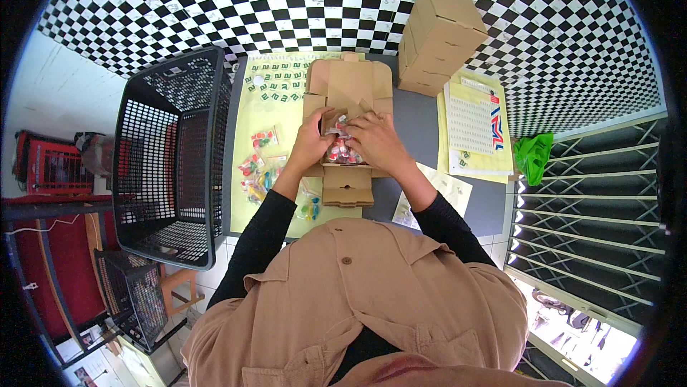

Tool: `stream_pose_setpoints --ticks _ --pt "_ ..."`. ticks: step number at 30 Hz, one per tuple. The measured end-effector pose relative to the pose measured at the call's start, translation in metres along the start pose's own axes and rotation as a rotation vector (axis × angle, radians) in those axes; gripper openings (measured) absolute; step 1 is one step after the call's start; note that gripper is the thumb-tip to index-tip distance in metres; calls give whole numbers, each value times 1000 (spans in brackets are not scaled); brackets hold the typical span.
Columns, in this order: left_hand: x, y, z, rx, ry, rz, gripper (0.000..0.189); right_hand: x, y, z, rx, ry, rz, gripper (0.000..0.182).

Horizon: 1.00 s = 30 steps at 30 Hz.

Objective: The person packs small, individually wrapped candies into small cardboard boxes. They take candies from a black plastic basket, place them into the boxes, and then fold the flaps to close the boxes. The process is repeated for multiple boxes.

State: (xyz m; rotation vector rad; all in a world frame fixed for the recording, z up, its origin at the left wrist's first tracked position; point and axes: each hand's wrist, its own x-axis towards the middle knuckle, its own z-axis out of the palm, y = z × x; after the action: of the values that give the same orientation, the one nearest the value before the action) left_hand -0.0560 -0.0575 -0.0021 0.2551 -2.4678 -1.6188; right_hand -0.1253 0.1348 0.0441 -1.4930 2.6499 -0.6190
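An unfolded cardboard box (pixel 351 84) lies with its lid flap spread toward the wall and its front flap toward me. Inside it sits a clear plastic bag (pixel 343 152) of small red and white wrapped pieces. My left hand (pixel 314 143) rests on the box's left wall, its thumb reaching inside. Over the right side is my right hand (pixel 378 140), its fingers bent down at the bag's top. Whether these fingers pinch the bag is hard to tell. Left of the box, small clear bags (pixel 263 172) of colourful pieces lie on a yellow sheet.
Several closed cardboard boxes (pixel 440 43) stand stacked at the back right. A black plastic crate (pixel 172 161) is left of the table. Round green-and-white stickers (pixel 283 86) cover the yellow sheet's far part. Printed sheets (pixel 472 124) lie at the right, beside a green plastic bag (pixel 533 159).
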Motion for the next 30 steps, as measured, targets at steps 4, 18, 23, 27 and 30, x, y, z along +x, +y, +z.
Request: stream_pose_setpoints --ticks 4,18,23,27,30 --pt "-1 5 -1 -2 0 11 62 3 -2 5 -54 109 2 30" --pt "-2 -4 2 91 6 -3 51 6 21 17 221 302 322 21" --pt "-2 3 5 119 0 52 43 2 37 50 329 216 264 25" --pt "-6 -3 2 31 37 59 45 4 27 32 462 199 302 31" --pt "-16 0 -7 -116 78 58 48 0 23 27 514 284 296 37"
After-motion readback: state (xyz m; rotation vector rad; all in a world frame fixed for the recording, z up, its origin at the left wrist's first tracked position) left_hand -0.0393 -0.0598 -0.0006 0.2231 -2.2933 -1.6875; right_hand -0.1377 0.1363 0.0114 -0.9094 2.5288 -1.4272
